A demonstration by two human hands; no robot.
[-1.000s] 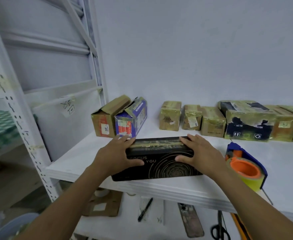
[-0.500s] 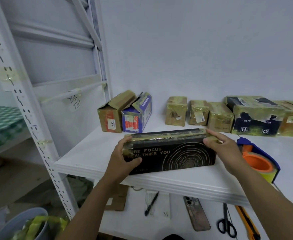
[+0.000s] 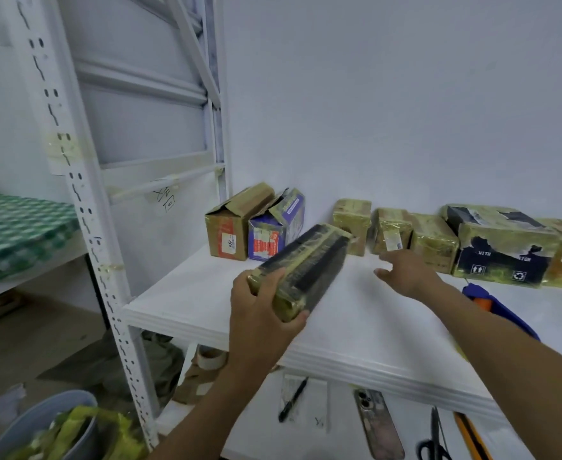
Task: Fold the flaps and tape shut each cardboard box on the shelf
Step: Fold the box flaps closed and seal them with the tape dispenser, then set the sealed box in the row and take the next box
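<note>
The left hand (image 3: 259, 313) is clamped on the near end of the long black cardboard box wrapped in yellowish tape (image 3: 306, 263), tilted above the white shelf (image 3: 356, 323), and the right hand (image 3: 405, 273) is open and clear of it, so its far end likely wants steadying before it joins the taped brown boxes (image 3: 434, 242) behind.

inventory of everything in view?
black box: 1, black, tilted over shelf
brown box: 1, brown, shelf back left
blue box: 1, blue, right of brown box
taped boxes: at least 5, yellowish, along wall
dispenser: 1, blue-orange, shelf right
shelf: 1, white
pen: 1, black, lower shelf
phone: 1, grey, lower shelf
scissors: 1, black, lower shelf
cutter: 1, orange, lower shelf
bucket: 1, grey, floor left
left hand: grips black box
right hand: open, over shelf
</note>
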